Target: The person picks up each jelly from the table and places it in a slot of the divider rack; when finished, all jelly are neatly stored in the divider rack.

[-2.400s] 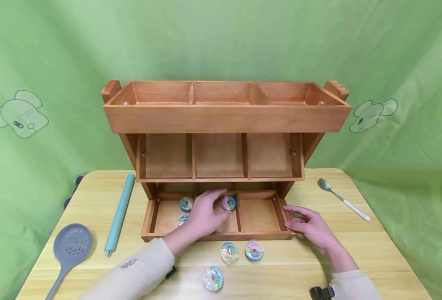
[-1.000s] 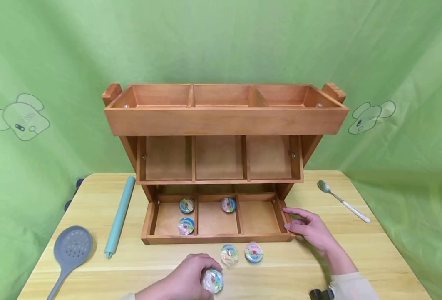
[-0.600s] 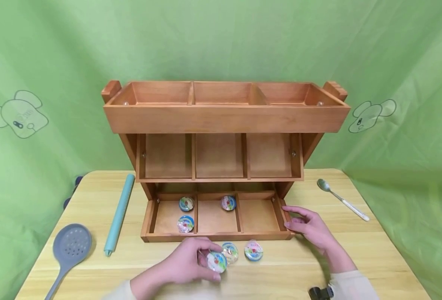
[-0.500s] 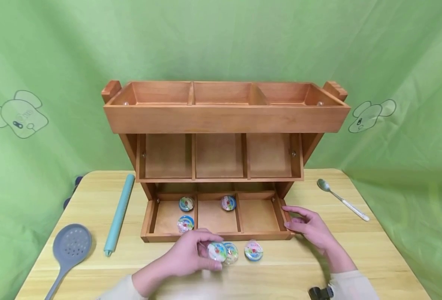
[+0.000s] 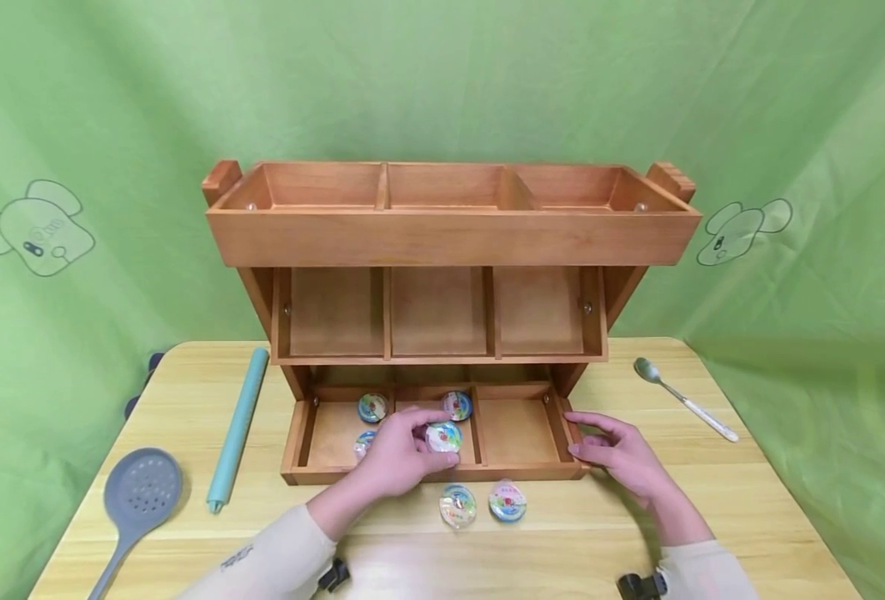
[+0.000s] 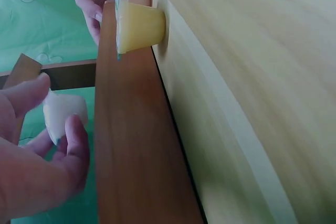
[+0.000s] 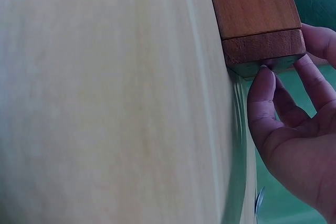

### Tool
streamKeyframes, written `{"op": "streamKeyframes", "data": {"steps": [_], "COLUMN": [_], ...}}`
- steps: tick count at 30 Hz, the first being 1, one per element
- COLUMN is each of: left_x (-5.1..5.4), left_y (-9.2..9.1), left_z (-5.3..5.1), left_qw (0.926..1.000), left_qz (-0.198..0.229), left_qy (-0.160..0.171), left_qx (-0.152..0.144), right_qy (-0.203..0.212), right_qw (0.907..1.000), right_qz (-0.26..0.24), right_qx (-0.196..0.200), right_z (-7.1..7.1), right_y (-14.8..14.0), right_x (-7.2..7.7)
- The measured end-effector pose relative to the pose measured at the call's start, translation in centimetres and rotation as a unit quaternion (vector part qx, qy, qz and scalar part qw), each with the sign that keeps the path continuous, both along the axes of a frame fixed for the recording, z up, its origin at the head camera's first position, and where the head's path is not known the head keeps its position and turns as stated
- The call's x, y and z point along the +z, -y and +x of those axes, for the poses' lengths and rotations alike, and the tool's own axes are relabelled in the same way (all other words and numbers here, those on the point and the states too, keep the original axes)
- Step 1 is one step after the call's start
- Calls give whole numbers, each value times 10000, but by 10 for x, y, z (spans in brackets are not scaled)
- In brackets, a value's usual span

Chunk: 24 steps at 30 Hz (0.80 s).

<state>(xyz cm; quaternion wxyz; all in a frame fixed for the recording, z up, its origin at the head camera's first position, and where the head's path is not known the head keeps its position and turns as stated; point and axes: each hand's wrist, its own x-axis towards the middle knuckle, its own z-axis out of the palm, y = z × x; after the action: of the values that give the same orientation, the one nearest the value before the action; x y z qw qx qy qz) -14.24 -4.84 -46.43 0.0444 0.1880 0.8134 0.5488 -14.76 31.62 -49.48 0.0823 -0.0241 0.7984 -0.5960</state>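
Green cloth (image 5: 442, 92) behind wood table (image 5: 562, 550). L hand (image 5: 397, 454) pinches jelly cup (image 5: 444, 437) over bottom tray (image 5: 517, 472), mid part; R hand (image 5: 618, 457) grips R end of tray. 2 more cups (image 5: 458, 506) on table.

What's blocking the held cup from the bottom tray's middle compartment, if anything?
Nothing visible: the left hand holds the cup over the middle compartment, and another cup sits in its back-right corner.
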Motion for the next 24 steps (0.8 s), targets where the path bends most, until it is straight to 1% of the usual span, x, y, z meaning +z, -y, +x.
{"op": "streamKeyframes", "data": {"steps": [4,8,12,17,21,24], "left_x": [-6,-14,-19,-19,-19,-22], "left_y": [-13,-24,-30,-34,-35,-34], "left_z": [-9,-15,-20,-24,-25,-26], "left_qw": [9988,9969,9952,9920,9908,9911], "left_qz": [-271,-487,-672,-973,-1035,-968], "left_qy": [-147,98,329,444,534,667], "left_qx": [378,610,632,666,689,629], "right_qy": [8,-57,-15,-38,-60,-56], "right_qw": [10000,10000,10000,10000,10000,10000], "right_qz": [-51,-45,-15,41,62,35], "right_qx": [-4,42,31,10,-2,20], "right_z": [0,1,-1,-2,-1,-1], "right_y": [1,1,0,0,-1,-1], "right_x": [1,1,-1,-3,-3,-2]}}
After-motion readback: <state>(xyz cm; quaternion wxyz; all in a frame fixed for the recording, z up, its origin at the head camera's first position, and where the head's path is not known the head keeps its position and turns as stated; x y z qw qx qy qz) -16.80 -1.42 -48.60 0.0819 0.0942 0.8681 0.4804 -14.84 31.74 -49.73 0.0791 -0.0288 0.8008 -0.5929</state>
